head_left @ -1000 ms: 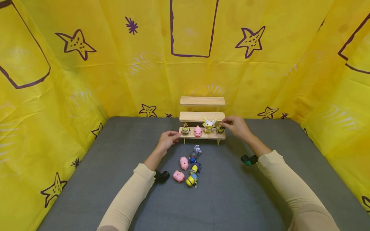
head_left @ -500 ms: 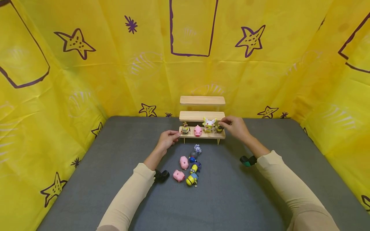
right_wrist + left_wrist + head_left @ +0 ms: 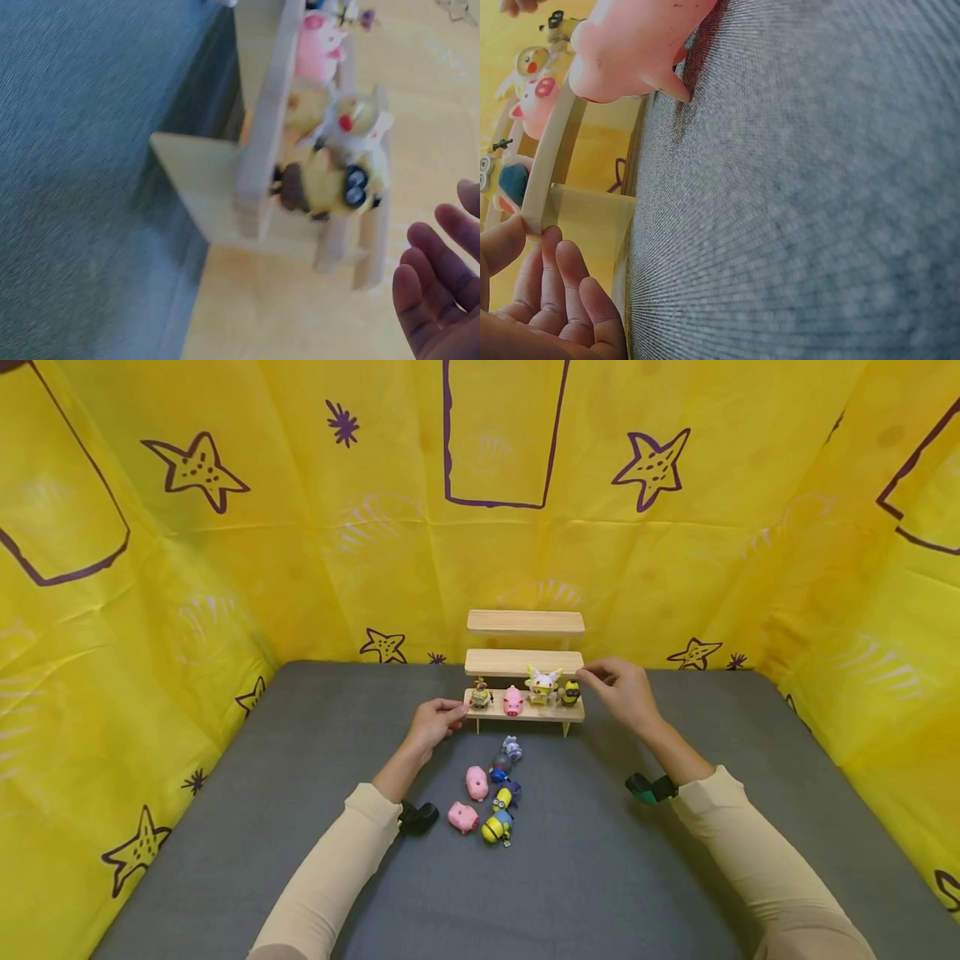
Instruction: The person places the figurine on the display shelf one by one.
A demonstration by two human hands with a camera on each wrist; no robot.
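A three-tier wooden display shelf stands at the back of the table. My left hand pinches the left end of its lowest tier, thumb above and fingertips below, as the left wrist view shows. My right hand is just off the right end, holding nothing, its fingers apart from the minion figure. That goggled minion stands upright at the tier's right end. Left of it sit a figure in a white eared hood, a pink pig and a small yellow figure.
In front of the shelf, two pink pigs lie on the grey tabletop. Beside them is a row of figures, including a yellow-and-blue minion and a grey-and-blue figure. Yellow printed cloth surrounds the table.
My right hand has let go of the minion figure at the tier's right end and moved slightly right. The minion stays standing there. My left hand keeps its place on the shelf.
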